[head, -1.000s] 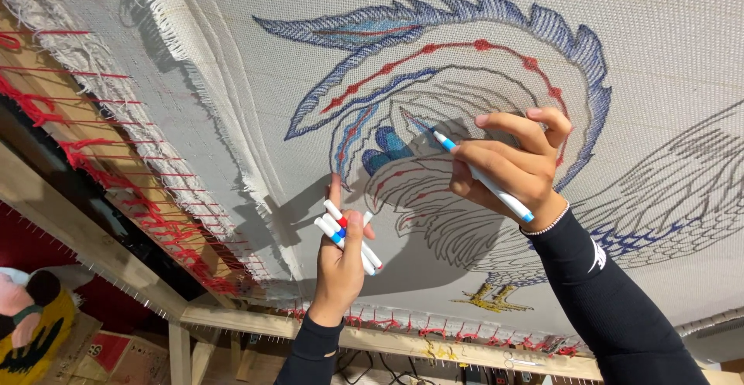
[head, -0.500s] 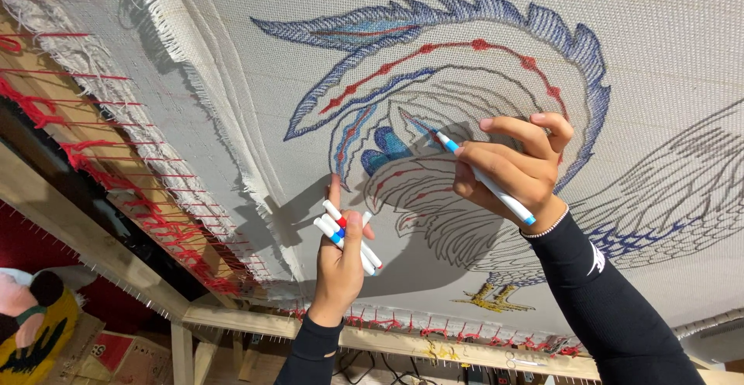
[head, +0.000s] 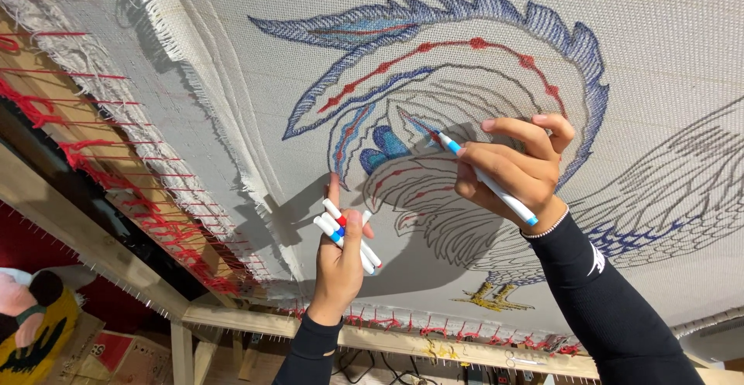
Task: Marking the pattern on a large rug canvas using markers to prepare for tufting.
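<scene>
While the right hand (head: pixel 515 172) pinches a blue marker (head: pixel 488 177), tip on the cloth (head: pixel 659 28) at the bird drawing's (head: pixel 434 113) centre, the left hand (head: pixel 341 265) is clenched round spare markers (head: pixel 347 234), forefinger touching the cloth. Judged partway: outer plumes coloured blue and red; lower body, wing at right mostly bare outline. Head view also shows the wood frame (head: pixel 93 238) with red lacing (head: pixel 155 214); nothing blocks the tip.

Bird drawing (head: pixel 465 106) cut off at right edge; right hand (head: pixel 511 172) hides part.
</scene>
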